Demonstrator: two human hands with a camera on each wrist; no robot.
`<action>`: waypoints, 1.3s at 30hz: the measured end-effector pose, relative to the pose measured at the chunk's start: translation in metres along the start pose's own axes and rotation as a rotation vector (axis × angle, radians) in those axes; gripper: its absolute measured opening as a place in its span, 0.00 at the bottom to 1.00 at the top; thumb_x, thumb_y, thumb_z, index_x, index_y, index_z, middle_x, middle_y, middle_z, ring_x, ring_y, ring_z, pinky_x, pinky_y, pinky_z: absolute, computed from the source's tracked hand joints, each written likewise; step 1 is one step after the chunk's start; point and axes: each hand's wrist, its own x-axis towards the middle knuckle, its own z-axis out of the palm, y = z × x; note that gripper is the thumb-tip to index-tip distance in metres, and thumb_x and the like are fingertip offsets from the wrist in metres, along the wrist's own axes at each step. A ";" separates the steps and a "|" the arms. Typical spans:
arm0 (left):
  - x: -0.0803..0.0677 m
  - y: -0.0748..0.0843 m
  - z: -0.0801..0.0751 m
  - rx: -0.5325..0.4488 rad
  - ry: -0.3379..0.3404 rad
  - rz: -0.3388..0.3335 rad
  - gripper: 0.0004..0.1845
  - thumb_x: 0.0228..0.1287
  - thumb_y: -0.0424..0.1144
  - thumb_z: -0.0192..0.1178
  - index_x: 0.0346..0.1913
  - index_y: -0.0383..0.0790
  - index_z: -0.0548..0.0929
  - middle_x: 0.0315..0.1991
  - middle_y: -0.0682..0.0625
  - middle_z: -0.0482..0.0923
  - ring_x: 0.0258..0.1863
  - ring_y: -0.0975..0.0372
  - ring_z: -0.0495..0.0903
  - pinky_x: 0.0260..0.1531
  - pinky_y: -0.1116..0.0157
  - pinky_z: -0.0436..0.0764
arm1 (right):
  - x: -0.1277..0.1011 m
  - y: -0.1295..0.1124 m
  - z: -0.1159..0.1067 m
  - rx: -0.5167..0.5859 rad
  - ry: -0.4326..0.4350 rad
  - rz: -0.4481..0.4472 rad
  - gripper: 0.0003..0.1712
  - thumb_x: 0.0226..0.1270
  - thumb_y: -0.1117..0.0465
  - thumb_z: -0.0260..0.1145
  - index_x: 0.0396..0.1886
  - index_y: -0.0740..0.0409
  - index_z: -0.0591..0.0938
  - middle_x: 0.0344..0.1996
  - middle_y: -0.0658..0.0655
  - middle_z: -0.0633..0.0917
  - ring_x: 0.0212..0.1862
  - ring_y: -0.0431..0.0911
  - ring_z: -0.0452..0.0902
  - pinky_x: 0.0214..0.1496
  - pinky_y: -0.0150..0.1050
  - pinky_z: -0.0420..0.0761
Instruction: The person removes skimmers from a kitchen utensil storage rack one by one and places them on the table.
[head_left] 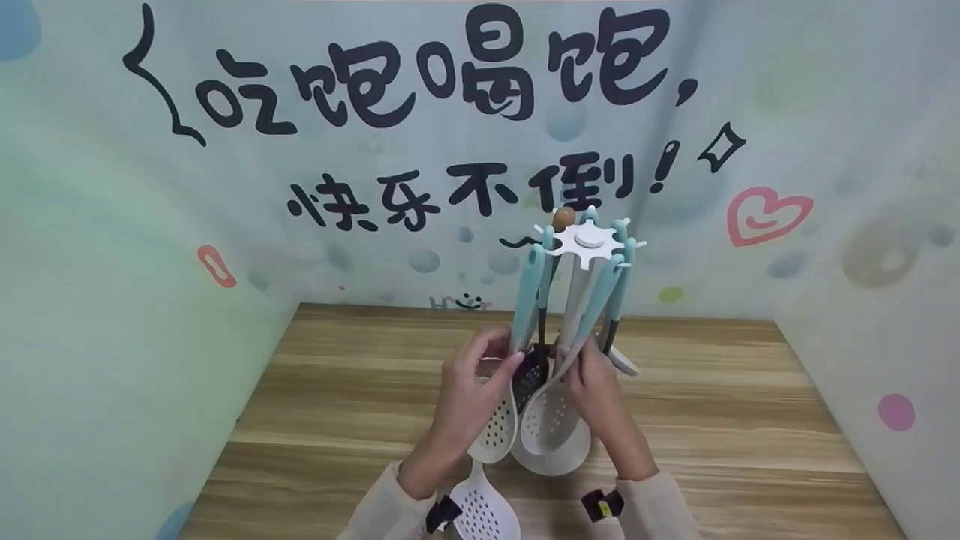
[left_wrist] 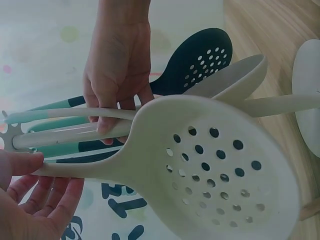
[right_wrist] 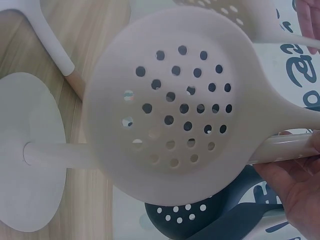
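A white utensil stand with a star-shaped hook top [head_left: 589,240], a pole [right_wrist: 285,148] and a round base [right_wrist: 30,150] holds several teal-handled tools. My right hand [head_left: 596,386] grips its pole below the hooks. With thumb and fingers my left hand [head_left: 469,382] pinches the handle of a cream slotted spoon [head_left: 496,431] on the stand's left side; its upper end is right at the hooks. Another cream slotted spoon [right_wrist: 172,107] hangs in front of the pole. A dark slotted spoon [left_wrist: 200,60] hangs between them, partly hidden in the head view.
A white slotted turner [head_left: 486,510] lies on the wooden table [head_left: 337,405] near the front, beside my left sleeve. A white tool head [head_left: 624,362] shows behind my right hand. Printed cloth walls [head_left: 112,262] enclose the table at the back and sides.
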 end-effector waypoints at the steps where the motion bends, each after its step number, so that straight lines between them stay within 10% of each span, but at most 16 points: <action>1: -0.001 -0.001 -0.001 -0.002 0.000 -0.003 0.13 0.63 0.39 0.59 0.48 0.37 0.77 0.40 0.43 0.81 0.39 0.59 0.82 0.38 0.69 0.82 | 0.000 0.000 0.000 0.003 -0.004 0.006 0.13 0.71 0.66 0.51 0.52 0.66 0.67 0.36 0.63 0.79 0.40 0.54 0.80 0.41 0.49 0.81; 20: -0.015 -0.033 -0.035 0.125 0.033 -0.141 0.13 0.60 0.34 0.61 0.48 0.35 0.77 0.38 0.43 0.80 0.36 0.57 0.82 0.38 0.69 0.82 | 0.000 -0.001 -0.002 -0.011 -0.031 0.069 0.10 0.72 0.64 0.50 0.49 0.65 0.68 0.35 0.62 0.79 0.39 0.53 0.79 0.39 0.49 0.80; 39: -0.030 -0.102 -0.068 0.330 -0.021 -0.343 0.11 0.59 0.32 0.61 0.45 0.35 0.77 0.34 0.46 0.81 0.34 0.58 0.82 0.36 0.64 0.82 | -0.001 0.000 0.000 -0.031 -0.001 0.017 0.15 0.70 0.68 0.51 0.53 0.69 0.65 0.39 0.66 0.78 0.45 0.59 0.78 0.44 0.54 0.79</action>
